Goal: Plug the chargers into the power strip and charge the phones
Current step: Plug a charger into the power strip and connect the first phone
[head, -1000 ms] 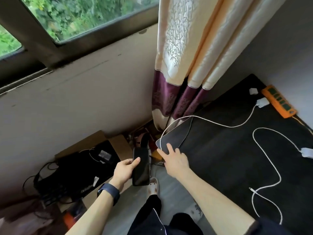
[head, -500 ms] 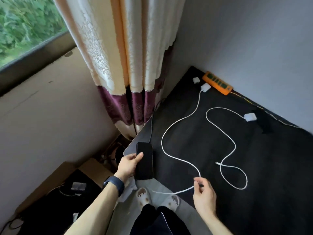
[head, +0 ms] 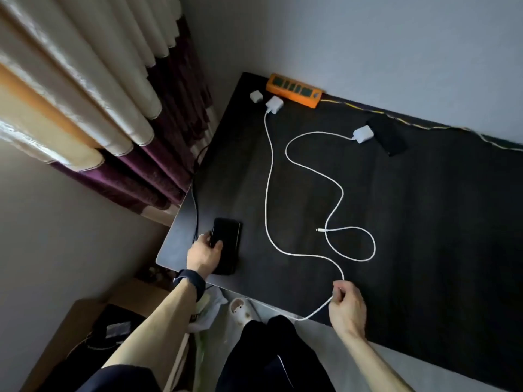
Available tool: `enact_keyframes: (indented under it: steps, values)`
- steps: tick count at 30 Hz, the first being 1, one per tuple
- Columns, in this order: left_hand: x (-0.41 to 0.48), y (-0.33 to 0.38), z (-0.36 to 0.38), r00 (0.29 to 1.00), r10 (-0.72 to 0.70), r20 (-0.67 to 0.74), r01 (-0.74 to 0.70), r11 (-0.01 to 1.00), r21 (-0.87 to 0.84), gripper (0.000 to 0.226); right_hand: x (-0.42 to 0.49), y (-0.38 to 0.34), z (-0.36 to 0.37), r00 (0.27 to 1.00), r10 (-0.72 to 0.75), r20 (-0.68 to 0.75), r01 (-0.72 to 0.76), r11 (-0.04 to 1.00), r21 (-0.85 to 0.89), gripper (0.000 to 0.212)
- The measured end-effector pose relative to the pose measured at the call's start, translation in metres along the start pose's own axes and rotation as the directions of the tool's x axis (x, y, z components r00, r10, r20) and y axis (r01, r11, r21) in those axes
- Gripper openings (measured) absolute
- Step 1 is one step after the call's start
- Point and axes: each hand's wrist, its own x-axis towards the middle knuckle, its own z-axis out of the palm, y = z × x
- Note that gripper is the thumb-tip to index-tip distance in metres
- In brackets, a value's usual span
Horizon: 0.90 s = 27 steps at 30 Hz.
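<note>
My left hand [head: 204, 253] grips a black phone [head: 228, 241] that lies flat near the front left corner of the black table [head: 424, 222]. My right hand [head: 347, 306] pinches a white cable [head: 266, 179] at the table's front edge; this cable runs back to a white charger [head: 274, 104] lying beside the orange power strip [head: 294, 90] at the far edge. A second white charger [head: 363, 134] lies unplugged, its cable [head: 334, 190] looped with the free plug end [head: 319, 230] mid-table. A second black phone [head: 387, 135] lies next to that charger.
A small white adapter [head: 256, 95] lies left of the power strip. A cream and purple curtain [head: 113, 108] hangs left of the table. A cardboard box [head: 93, 329] with dark items sits on the floor at lower left. A grey wall [head: 368, 38] backs the table.
The view swung right from the window to the table. My left hand brought the phone down flat onto the table corner. My right hand took hold of the white cable and pulled it along the front edge.
</note>
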Motion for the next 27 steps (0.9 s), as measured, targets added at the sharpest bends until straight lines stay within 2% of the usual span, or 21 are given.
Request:
enact_keyframes:
  steps: [2, 4, 7, 9, 11, 13, 15, 18, 20, 23, 25, 27]
  values:
    - [-0.006, 0.005, 0.006, 0.998, 0.054, -0.034, -0.051, 0.995, 0.091, 0.048, 0.002, -0.011, -0.003, 0.990, -0.141, 0.016, 0.141, 0.990, 0.008, 0.019]
    - [-0.011, 0.008, 0.010, 1.000, 0.030, 0.006, -0.030, 0.989, 0.142, 0.049, 0.002, -0.019, -0.005, 0.962, -0.273, 0.024, 0.273, 0.962, -0.015, 0.018]
    - [-0.015, 0.007, 0.014, 0.998, -0.014, 0.064, 0.001, 0.980, 0.199, 0.056, 0.011, -0.028, -0.015, 0.950, -0.311, 0.019, 0.311, 0.950, -0.005, 0.016]
    - [-0.021, 0.006, 0.013, 0.995, -0.031, 0.098, 0.004, 0.965, 0.263, 0.056, 0.029, -0.042, -0.032, 0.939, -0.339, -0.054, 0.340, 0.940, 0.002, 0.016]
    - [-0.030, 0.007, 0.013, 0.993, -0.029, 0.116, -0.008, 0.952, 0.307, 0.059, 0.053, -0.058, -0.054, 0.917, -0.371, -0.145, 0.364, 0.929, -0.071, 0.017]
    - [-0.039, 0.009, 0.015, 0.991, -0.021, 0.131, -0.026, 0.939, 0.343, 0.061, 0.078, -0.071, -0.077, 0.902, -0.388, -0.187, 0.347, 0.912, -0.218, 0.028]
    - [-0.043, 0.012, 0.020, 0.989, -0.010, 0.145, -0.046, 0.927, 0.372, 0.061, 0.101, -0.077, -0.094, 0.935, -0.332, -0.124, 0.258, 0.877, -0.405, 0.051]
    - [-0.047, 0.016, 0.026, 0.986, -0.004, 0.166, -0.066, 0.907, 0.416, 0.062, 0.116, -0.073, -0.097, 0.995, -0.090, 0.037, 0.095, 0.801, -0.591, 0.078]
    - [-0.049, 0.018, 0.026, 0.989, 0.020, 0.148, -0.086, 0.890, 0.448, 0.058, 0.108, -0.067, -0.085, 0.993, -0.025, 0.112, 0.092, 0.752, -0.652, 0.084]
    - [-0.050, 0.012, 0.018, 0.997, 0.029, 0.069, -0.059, 0.878, 0.475, 0.052, 0.082, -0.059, -0.060, 0.976, 0.071, 0.208, 0.097, 0.711, -0.696, 0.078]
    - [-0.051, 0.003, 0.008, 1.000, 0.019, 0.011, -0.021, 0.876, 0.482, 0.050, 0.063, -0.054, -0.043, 0.954, 0.181, 0.238, 0.052, 0.683, -0.729, 0.081]
    - [-0.050, -0.010, -0.003, 0.999, 0.001, -0.049, 0.023, 0.878, 0.477, 0.047, 0.040, -0.051, -0.028, 0.948, 0.202, 0.247, 0.065, 0.634, -0.770, 0.088]
